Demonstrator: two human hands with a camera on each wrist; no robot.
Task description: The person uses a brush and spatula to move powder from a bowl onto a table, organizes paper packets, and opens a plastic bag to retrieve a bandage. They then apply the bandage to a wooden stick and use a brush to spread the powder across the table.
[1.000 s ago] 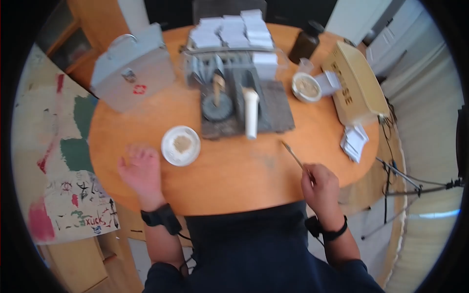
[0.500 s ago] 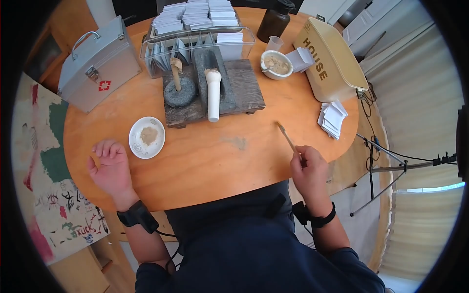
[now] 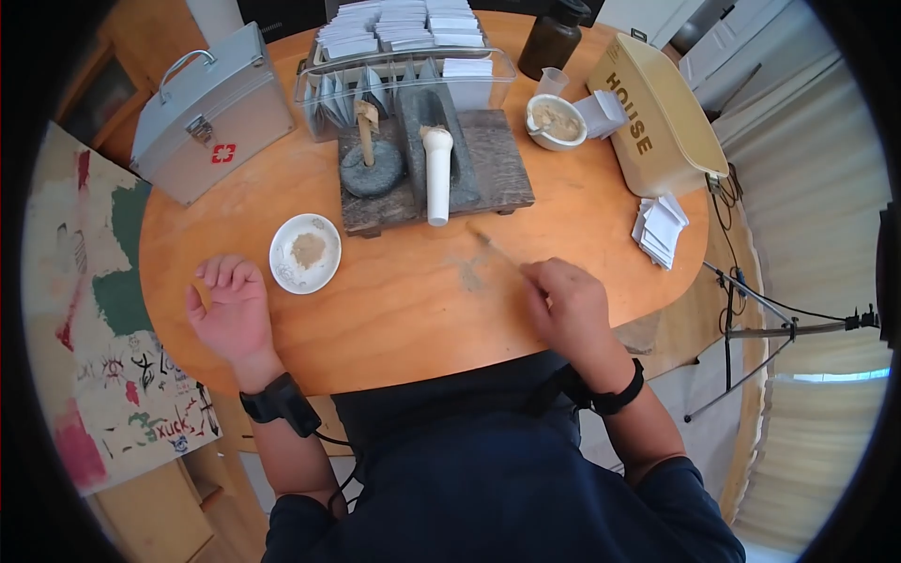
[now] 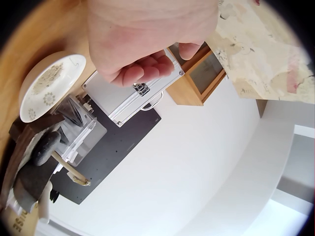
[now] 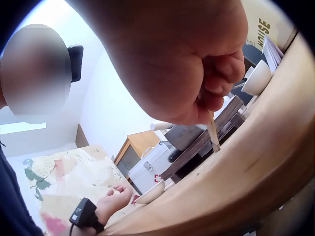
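In the head view my right hand (image 3: 570,305) pinches a thin, light-coloured stick (image 3: 502,253) with a darker tip, its kind unclear. The tip reaches over the tabletop just in front of a dark wooden board, near a grey smudge (image 3: 469,274). In the right wrist view the curled fingers (image 5: 219,83) grip the stick (image 5: 212,130), its tip down at the table. My left hand (image 3: 233,314) lies palm up with loosely bent fingers, holding nothing. Right beside it stands a white dish (image 3: 324,272) with a small heap of beige powder (image 3: 307,250).
The wooden board (image 3: 507,169) bears a round grey stone (image 3: 374,174) with an upright stick, and a stone trough (image 3: 462,183) with a white pestle (image 3: 437,188). Around it stand a packet-filled bin (image 3: 413,52), metal case (image 3: 211,122), bowl (image 3: 554,141), dark jar (image 3: 552,42), beige box (image 3: 657,122) and paper packets (image 3: 660,230).
My right hand has moved left and slightly forward, bringing the stick's tip toward the front of the board. The left hand keeps its place beside the dish. The head view has shifted.
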